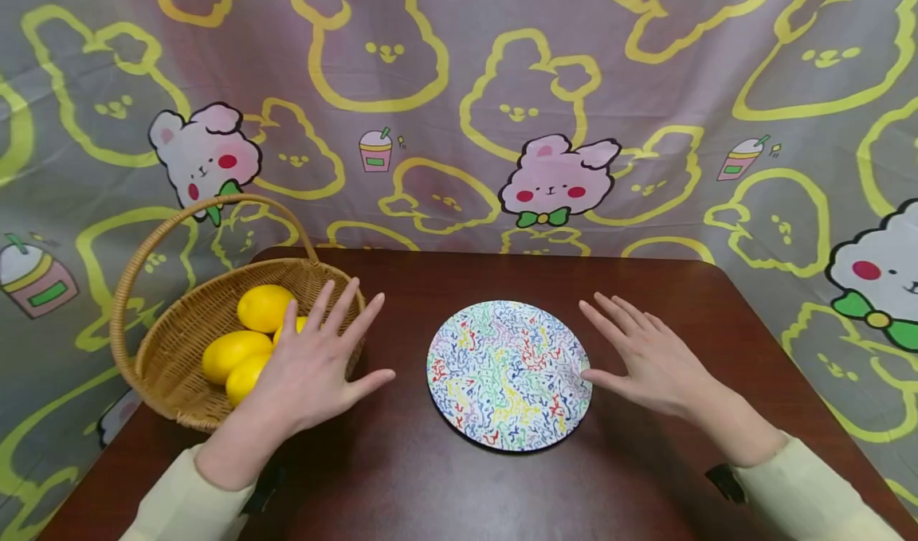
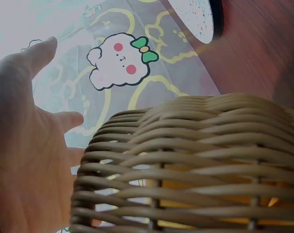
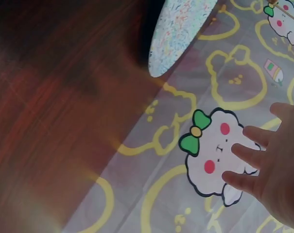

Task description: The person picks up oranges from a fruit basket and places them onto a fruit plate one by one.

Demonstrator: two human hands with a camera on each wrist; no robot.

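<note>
Above a dark table (image 1: pixel 402 477), with left hand (image 1: pixel 311 366) and right hand (image 1: pixel 654 367) splayed, empty: patterned disc (image 1: pixel 509 378) between, lemons (image 1: pixel 233 356) in wicker basket (image 1: pixel 170 356) at left. Could spill lemons by bumping wicker basket with left hand.

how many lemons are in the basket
4 visible, all in the wicker basket: a back lemon, a left lemon, a front lemon, and a fourth lemon partly behind the left hand. That hand may hide more.
</note>
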